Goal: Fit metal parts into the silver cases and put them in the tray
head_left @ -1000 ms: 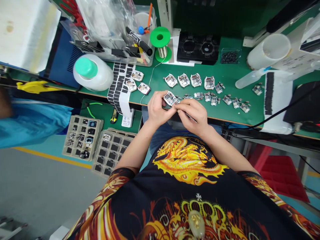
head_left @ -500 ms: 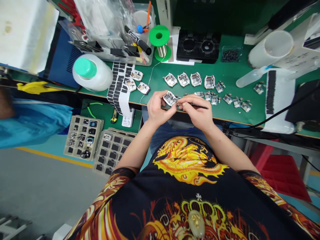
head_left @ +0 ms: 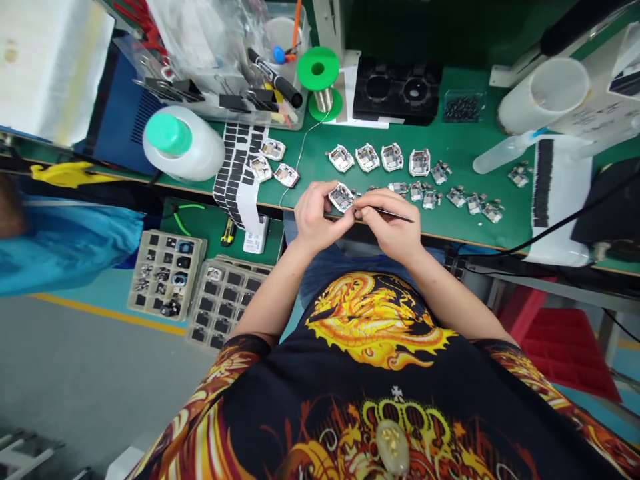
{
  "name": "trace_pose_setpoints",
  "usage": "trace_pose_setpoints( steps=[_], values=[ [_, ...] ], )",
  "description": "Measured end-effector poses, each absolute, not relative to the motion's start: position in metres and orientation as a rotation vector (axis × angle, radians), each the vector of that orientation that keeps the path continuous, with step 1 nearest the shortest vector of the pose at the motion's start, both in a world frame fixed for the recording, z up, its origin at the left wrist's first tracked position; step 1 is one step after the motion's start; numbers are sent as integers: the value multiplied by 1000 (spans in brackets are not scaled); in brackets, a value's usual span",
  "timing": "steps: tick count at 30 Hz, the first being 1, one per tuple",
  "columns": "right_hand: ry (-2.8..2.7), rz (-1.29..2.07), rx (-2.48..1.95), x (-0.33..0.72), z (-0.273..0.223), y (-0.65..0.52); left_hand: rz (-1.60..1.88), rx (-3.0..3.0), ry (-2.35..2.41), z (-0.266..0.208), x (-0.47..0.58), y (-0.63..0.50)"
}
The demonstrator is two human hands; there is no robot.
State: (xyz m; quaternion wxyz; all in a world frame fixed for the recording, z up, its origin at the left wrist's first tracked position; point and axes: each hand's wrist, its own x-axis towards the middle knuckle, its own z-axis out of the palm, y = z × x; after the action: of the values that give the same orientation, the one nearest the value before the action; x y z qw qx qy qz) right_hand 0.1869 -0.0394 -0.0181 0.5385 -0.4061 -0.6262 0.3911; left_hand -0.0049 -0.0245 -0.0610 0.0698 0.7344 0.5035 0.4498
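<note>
the green bench (head_left: 445,143) carries pale cases (head_left: 391,158), small circuit boards (head_left: 456,197) and a clear box (head_left: 464,107).

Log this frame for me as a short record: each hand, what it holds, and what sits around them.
left hand: left hand grips an open white casing
right hand: right hand holds a thin dark tool near the casing; contact unclear
beyond hands: a row of four similar casings
right of hands: loose small circuit parts
back of bench: green spool of wire
surface: green workbench
</note>
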Motion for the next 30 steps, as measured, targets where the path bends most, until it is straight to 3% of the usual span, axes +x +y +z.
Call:
trace_pose_setpoints(
  steps=[10,27,30],
  values=[
    [-1482,917,-998,187,-19,-38,1363,2219,1528,-61,-4,-26],
    [-1418,1220,-945,186,-14,-37,1340,2261,1465,-68,-7,-23],
    [-1466,1080,-952,184,-15,-40,1296,2251,1530,-68,-7,-23]
  ],
)
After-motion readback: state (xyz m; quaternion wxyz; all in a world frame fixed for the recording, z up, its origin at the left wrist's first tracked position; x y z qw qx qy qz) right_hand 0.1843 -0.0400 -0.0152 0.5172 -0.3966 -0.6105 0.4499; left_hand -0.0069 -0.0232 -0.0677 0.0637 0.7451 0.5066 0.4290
